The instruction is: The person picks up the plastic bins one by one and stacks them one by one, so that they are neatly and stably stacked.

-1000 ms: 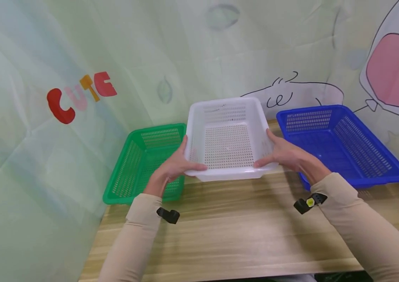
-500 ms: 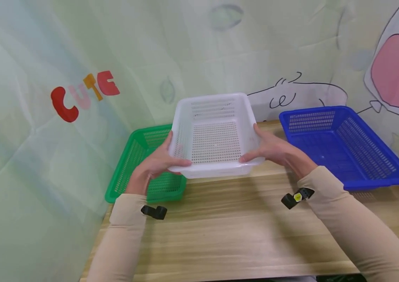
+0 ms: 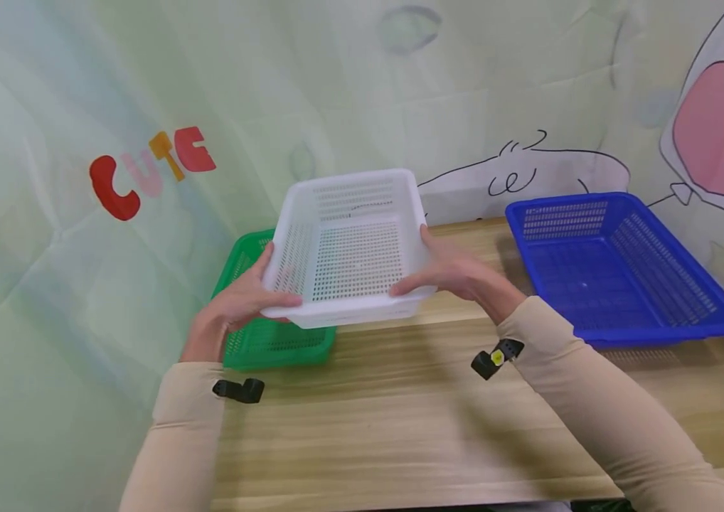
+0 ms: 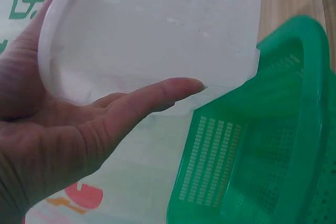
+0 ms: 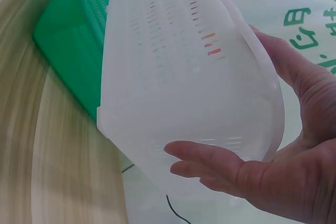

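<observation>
A white perforated basket (image 3: 349, 249) hangs in the air, tilted toward me, above the right part of the green basket (image 3: 272, 340). My left hand (image 3: 234, 309) grips its left rim, thumb over the edge and fingers beneath. My right hand (image 3: 458, 274) grips its right rim the same way. In the left wrist view my left hand (image 4: 79, 129) clasps the white basket (image 4: 157, 30) over the green basket (image 4: 268, 156). In the right wrist view my right hand (image 5: 262, 166) holds the white basket (image 5: 178, 77) with the green basket (image 5: 79, 40) behind it.
A blue perforated basket (image 3: 618, 263) sits on the wooden table (image 3: 400, 427) at the right. A pale green printed cloth (image 3: 80, 142) with red letters hangs behind and to the left of the table. Bare wood lies between the baskets and the near edge.
Both hands have carried the white basket leftward, from between the green and blue baskets to above the green one. The blue and green baskets stayed put.
</observation>
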`<state>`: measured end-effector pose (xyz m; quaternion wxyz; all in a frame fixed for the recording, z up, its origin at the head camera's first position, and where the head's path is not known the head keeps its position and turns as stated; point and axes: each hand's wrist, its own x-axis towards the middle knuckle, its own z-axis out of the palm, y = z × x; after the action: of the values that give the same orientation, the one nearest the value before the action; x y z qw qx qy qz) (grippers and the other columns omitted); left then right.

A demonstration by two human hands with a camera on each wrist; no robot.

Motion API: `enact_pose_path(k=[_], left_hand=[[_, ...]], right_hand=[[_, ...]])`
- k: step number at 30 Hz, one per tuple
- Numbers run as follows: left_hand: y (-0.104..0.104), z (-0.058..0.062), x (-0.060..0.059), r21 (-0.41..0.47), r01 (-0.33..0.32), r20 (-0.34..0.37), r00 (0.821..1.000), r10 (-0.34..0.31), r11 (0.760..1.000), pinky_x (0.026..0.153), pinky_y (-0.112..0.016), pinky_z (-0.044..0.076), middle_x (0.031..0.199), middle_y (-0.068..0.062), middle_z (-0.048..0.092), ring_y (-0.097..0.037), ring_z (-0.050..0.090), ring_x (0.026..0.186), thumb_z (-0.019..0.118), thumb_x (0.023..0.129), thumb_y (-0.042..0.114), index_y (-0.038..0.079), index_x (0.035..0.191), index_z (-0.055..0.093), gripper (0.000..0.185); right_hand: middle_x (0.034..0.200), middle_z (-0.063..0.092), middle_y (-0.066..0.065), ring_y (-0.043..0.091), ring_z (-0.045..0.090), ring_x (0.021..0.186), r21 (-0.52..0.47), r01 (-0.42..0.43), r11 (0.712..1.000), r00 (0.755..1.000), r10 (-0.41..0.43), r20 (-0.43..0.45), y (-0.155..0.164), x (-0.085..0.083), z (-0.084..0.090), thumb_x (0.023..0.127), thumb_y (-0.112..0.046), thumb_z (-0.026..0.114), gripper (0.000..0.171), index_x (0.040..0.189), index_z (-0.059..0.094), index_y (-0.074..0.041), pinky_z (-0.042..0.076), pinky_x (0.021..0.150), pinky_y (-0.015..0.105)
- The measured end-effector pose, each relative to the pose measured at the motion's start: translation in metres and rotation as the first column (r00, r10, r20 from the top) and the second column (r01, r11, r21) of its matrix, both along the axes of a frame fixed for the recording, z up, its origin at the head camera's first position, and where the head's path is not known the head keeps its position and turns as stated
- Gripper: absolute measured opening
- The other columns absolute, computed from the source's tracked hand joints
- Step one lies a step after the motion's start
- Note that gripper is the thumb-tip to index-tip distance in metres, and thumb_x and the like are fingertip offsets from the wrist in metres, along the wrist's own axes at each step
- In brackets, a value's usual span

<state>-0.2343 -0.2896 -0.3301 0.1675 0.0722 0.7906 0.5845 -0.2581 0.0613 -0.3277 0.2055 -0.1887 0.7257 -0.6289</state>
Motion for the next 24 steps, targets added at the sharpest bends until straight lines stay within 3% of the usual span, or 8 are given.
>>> enact_pose_path(k=[9, 14, 24], left_hand=[[-0.035, 0.001, 0.008, 0.009, 0.036, -0.025, 0.999, -0.035, 0.999, 0.083, -0.043, 0.057, 0.15, -0.027, 0.032, -0.045, 0.043, 0.123, 0.072, 0.087, -0.003, 0.032, 0.16, -0.011, 0.116], [-0.057, 0.004, 0.016, 0.003, 0.03, -0.02, 0.999, -0.03, 1.0, 0.087, -0.04, 0.056, 0.151, -0.025, 0.032, -0.043, 0.045, 0.124, 0.071, 0.089, -0.002, 0.036, 0.159, -0.012, 0.115], [-0.088, 0.007, 0.022, -0.089, 0.072, -0.064, 0.995, -0.078, 0.993, 0.093, -0.037, 0.053, 0.147, -0.021, 0.037, -0.039, 0.048, 0.124, 0.068, 0.092, 0.002, 0.037, 0.16, -0.002, 0.104]], right_hand=[[0.116, 0.064, 0.015, 0.03, 0.064, 0.103, -0.004, -0.005, 1.0, 1.0, 0.005, -0.03, -0.031, 0.003, 0.003, 0.067, -0.003, 0.091, 0.092, 0.139, 0.034, -0.01, 0.053, 0.085, 0.04], [0.115, 0.066, 0.012, 0.027, 0.066, 0.101, -0.007, -0.028, 1.0, 0.999, 0.027, -0.039, -0.049, 0.005, 0.007, 0.067, -0.006, 0.093, 0.091, 0.138, 0.036, -0.014, 0.054, 0.084, 0.04], [0.119, 0.068, 0.009, 0.029, 0.069, 0.103, -0.121, -0.165, 0.979, 0.984, 0.155, -0.086, -0.072, 0.006, 0.006, 0.068, 0.003, 0.089, 0.091, 0.14, 0.037, -0.017, 0.055, 0.087, 0.043]])
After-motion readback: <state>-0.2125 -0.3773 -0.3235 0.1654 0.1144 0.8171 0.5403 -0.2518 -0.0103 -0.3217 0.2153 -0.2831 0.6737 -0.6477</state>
